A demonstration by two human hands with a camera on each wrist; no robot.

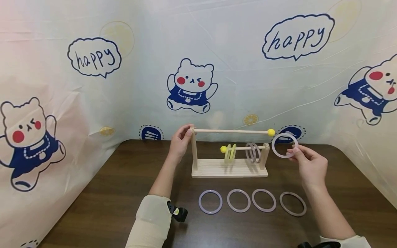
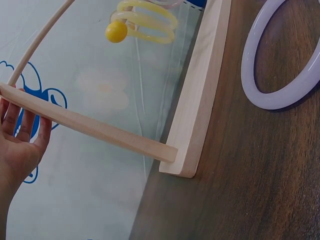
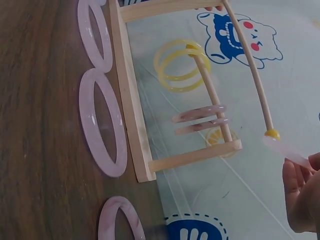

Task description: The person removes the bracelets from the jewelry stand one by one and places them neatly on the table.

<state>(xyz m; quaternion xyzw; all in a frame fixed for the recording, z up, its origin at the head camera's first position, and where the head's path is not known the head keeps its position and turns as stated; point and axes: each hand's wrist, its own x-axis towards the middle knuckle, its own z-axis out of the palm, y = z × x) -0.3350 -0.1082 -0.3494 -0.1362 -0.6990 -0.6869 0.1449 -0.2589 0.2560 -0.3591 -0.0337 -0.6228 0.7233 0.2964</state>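
Observation:
A wooden bangle stand (image 1: 229,168) has a long upper rod (image 1: 232,131) and a shorter lower rod, each tipped with a yellow ball. My left hand (image 1: 181,141) grips the top of its tall left post (image 2: 90,125), fingers behind the wood. My right hand (image 1: 311,165) pinches a pale lilac bangle (image 1: 273,148) by its lower right edge, holding it upright close to the upper rod's yellow ball (image 1: 271,132). In the right wrist view the bangle (image 3: 287,151) overlaps that ball; whether they touch I cannot tell. Yellow bangles (image 1: 230,154) and mauve bangles (image 1: 252,153) hang on the lower rod.
Several loose bangles lie flat in a row on the dark wooden table (image 1: 124,193) in front of the stand, from a bluish-lilac bangle (image 1: 200,207) at left to a mauve bangle (image 1: 286,212) at right. A printed cloth (image 1: 235,96) hangs behind the table.

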